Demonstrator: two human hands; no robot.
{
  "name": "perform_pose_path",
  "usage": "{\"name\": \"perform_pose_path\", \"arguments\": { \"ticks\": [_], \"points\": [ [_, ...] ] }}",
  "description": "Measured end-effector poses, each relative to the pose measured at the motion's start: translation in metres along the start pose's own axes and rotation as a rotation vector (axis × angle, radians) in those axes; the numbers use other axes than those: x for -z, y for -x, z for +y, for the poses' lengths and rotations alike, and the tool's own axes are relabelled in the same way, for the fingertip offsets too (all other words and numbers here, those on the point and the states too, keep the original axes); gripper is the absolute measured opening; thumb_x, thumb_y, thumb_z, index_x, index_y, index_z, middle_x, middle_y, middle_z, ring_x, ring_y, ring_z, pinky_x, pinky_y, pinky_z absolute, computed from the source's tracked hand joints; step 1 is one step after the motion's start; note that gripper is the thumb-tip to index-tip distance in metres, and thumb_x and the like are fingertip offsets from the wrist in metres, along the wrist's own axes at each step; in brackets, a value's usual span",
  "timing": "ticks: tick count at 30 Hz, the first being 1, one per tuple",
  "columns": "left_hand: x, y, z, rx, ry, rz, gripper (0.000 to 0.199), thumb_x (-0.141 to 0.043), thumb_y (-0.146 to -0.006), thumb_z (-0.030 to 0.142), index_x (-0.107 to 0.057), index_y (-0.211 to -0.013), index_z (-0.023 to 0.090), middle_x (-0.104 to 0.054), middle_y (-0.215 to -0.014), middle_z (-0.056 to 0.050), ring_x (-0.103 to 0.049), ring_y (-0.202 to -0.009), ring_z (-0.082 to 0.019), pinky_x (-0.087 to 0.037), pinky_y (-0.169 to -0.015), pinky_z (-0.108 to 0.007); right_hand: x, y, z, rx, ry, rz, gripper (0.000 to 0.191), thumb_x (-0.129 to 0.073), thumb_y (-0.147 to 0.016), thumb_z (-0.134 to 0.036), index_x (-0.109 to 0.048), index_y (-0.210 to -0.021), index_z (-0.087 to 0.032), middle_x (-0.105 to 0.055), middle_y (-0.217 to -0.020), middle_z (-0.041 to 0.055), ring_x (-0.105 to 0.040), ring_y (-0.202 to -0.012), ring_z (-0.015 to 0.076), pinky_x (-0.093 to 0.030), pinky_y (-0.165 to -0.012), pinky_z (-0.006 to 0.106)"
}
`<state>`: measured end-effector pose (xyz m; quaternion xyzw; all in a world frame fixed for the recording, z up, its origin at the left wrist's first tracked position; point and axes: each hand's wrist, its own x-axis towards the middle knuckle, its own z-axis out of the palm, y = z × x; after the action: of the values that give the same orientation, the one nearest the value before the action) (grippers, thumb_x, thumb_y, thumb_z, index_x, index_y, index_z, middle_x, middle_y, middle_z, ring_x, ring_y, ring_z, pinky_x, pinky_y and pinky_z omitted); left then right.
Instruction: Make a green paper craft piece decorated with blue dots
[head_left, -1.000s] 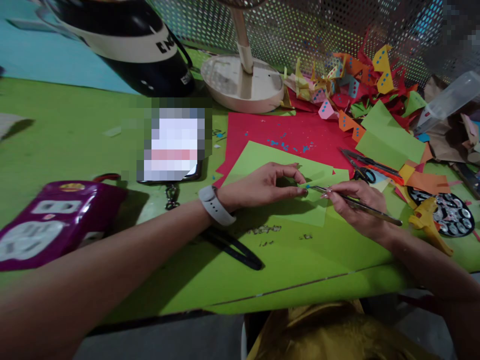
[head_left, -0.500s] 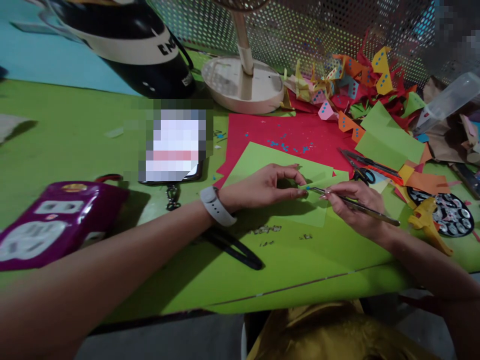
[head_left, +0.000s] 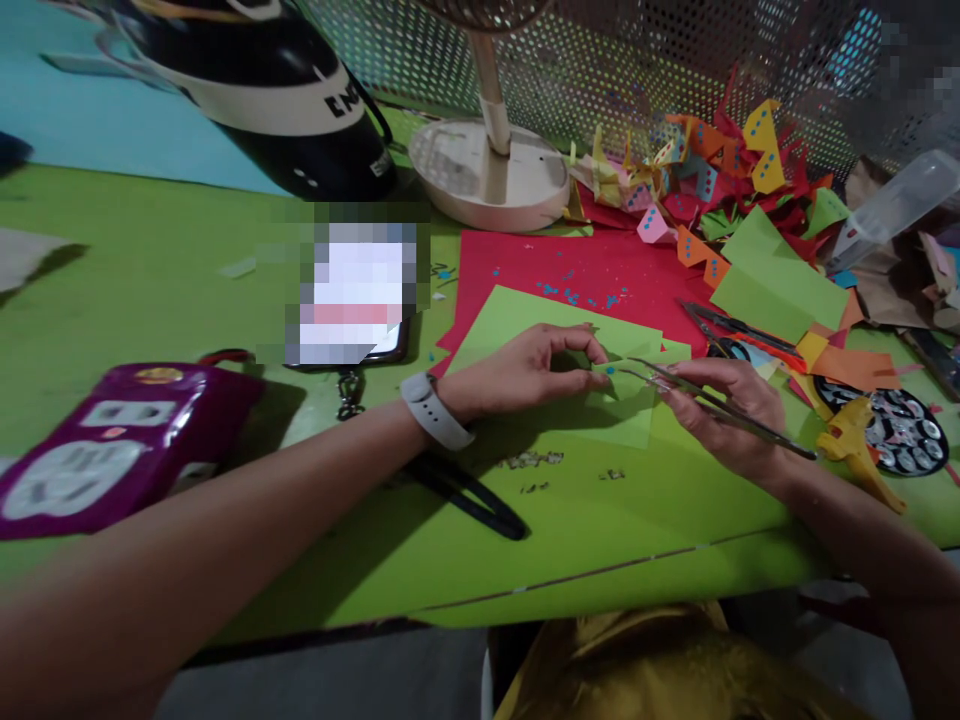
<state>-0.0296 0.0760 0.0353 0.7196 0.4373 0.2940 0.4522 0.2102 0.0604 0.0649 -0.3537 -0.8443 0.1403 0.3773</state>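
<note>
My left hand [head_left: 517,372], with a pale watch strap [head_left: 442,415] on its wrist, pinches a small green paper piece [head_left: 624,378] between thumb and finger. A tiny blue dot [head_left: 611,370] lies on that piece, close to the fingertips. In my right hand [head_left: 724,435] are metal tweezers [head_left: 750,422], their tips parted just beside the dot. Beneath both hands a larger light green sheet [head_left: 495,325] overlaps a red sheet [head_left: 487,255] scattered with blue bits.
Folded coloured paper pieces [head_left: 705,165] pile up at the back right, near scissors [head_left: 739,325] and a yellow-handled tool [head_left: 855,440]. A fan base [head_left: 487,180], black bottle [head_left: 300,130], phone [head_left: 356,290] and purple power strip [head_left: 135,430] stand further left. A black strap [head_left: 480,500] lies in front.
The tweezers have drawn slightly right and their tips have spread apart. The blue dot, earlier at the tips, now rests on the green piece in my left hand.
</note>
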Motion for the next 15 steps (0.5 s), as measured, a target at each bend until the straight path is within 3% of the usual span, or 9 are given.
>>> {"name": "perform_pose_path", "arguments": {
  "ticks": [4,8,11,15],
  "points": [
    [0.002,-0.001,-0.002,-0.011,-0.073,0.058,0.026,-0.059,-0.081,0.044,-0.063,-0.088,0.019,-0.068,-0.089,-0.004,-0.063,-0.087,-0.020,-0.050,-0.082,-0.035,0.006,-0.007,0.003,0.181,0.003,-0.033,0.012,-0.063,-0.092,-0.027,-0.068,-0.103,-0.027,-0.077,-0.105,0.0009,-0.074,-0.096,0.0167,-0.061,-0.084,0.032],
    [0.003,-0.002,-0.002,-0.045,-0.128,0.085,0.025,-0.054,-0.082,0.042,-0.061,-0.088,0.019,-0.067,-0.099,-0.007,-0.061,-0.093,-0.021,-0.047,-0.087,-0.035,0.014,-0.015,0.001,0.246,0.126,-0.212,0.017,-0.057,-0.096,-0.028,-0.068,-0.108,-0.022,-0.075,-0.110,0.0058,-0.071,-0.104,0.0175,-0.057,-0.092,0.031],
    [0.003,-0.002,-0.003,-0.033,-0.121,0.077,0.023,-0.053,-0.083,0.041,-0.060,-0.087,0.019,-0.067,-0.100,-0.007,-0.060,-0.095,-0.021,-0.046,-0.088,-0.036,0.021,-0.018,-0.001,0.309,0.213,-0.373,0.024,-0.050,-0.099,-0.030,-0.068,-0.110,-0.019,-0.075,-0.108,0.0084,-0.071,-0.099,0.0198,-0.058,-0.086,0.033],
    [0.005,-0.004,-0.006,-0.017,-0.128,0.080,0.025,-0.052,-0.083,0.042,-0.060,-0.088,0.019,-0.067,-0.098,-0.007,-0.060,-0.091,-0.020,-0.047,-0.082,-0.035,0.027,-0.014,-0.002,0.362,0.357,-0.619,0.023,-0.051,-0.095,-0.015,-0.067,-0.111,-0.019,-0.072,-0.110,0.0091,-0.070,-0.097,0.0199,-0.058,-0.081,0.033]
  ]
}}
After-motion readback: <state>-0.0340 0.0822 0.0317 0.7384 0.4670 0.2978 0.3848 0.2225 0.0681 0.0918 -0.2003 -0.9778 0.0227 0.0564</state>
